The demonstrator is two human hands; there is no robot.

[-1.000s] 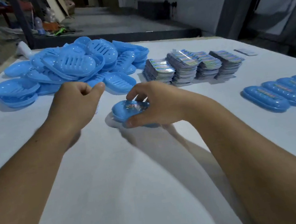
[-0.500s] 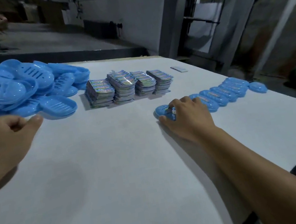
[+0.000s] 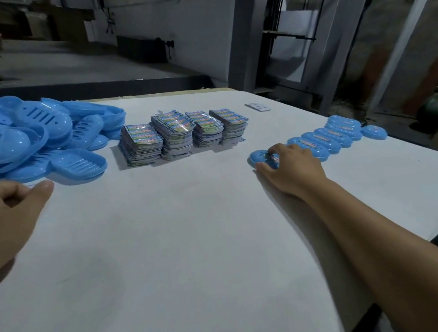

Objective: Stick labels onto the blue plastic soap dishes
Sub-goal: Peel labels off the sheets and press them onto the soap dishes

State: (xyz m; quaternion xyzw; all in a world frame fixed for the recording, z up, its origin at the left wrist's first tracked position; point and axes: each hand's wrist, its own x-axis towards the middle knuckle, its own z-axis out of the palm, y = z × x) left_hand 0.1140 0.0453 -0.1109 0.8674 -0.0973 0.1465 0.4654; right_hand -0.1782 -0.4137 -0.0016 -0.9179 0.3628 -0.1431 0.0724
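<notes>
Gripping labelled dish [image 3: 259, 157] beside row [image 3: 330, 136], right hand [image 3: 289, 168]; left hand [image 3: 0, 215] idle.

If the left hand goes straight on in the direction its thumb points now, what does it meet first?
Probably the single blue soap dish lying open side up at the near edge of the pile, just beyond the left hand. Depth is hard to judge, so it may pass beside it.

The heaped soap dishes [image 3: 23, 138] are plain light blue with slotted trays; the label stacks [image 3: 183, 132] show multicoloured print in green, blue and pink; the row of labelled dishes [image 3: 329, 135] is blue with colourful strips; the table [image 3: 169, 258] is white.
</notes>
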